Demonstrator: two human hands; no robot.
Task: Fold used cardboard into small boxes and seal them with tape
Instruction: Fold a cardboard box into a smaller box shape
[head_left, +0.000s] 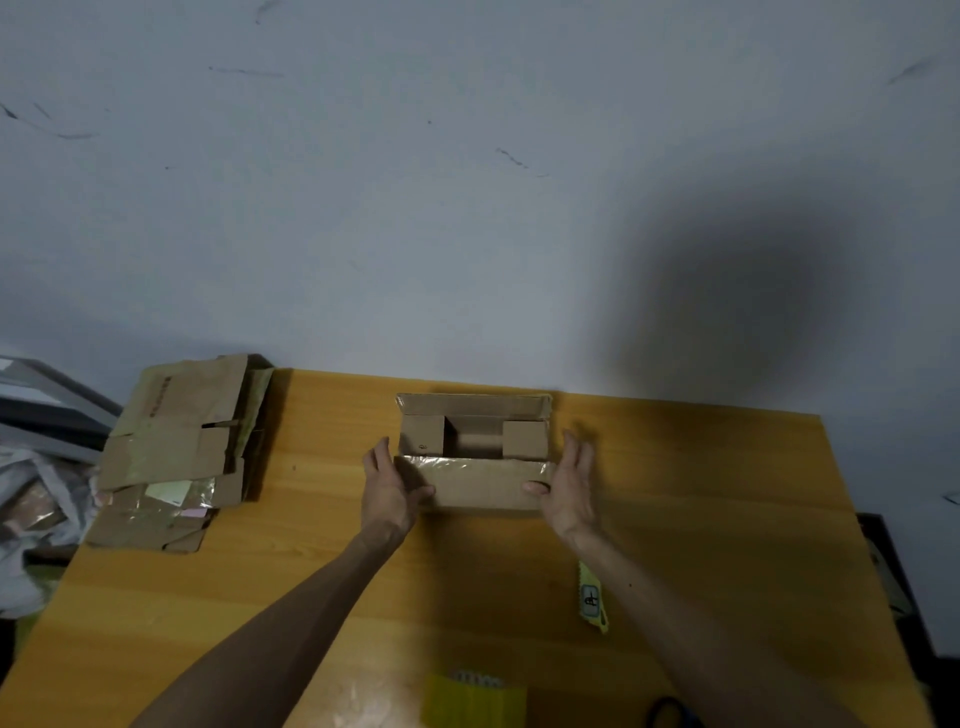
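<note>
A small brown cardboard box (475, 483) stands on the orange wooden table (701, 519), its open top facing up. Its two short flaps are folded inward, the far long flap stands up, and the near long flap carries old clear tape. My left hand (387, 488) lies flat against the box's left end, fingers straight, thumb on the near face. My right hand (569, 488) presses the right end the same way, thumb on the near face.
A stack of flattened used cardboard (176, 452) lies at the table's far left corner. A yellow tape strip (592, 597) lies under my right forearm. A yellow tape dispenser (472, 699) and dark scissors handles (670, 712) sit at the near edge. The wall is close behind.
</note>
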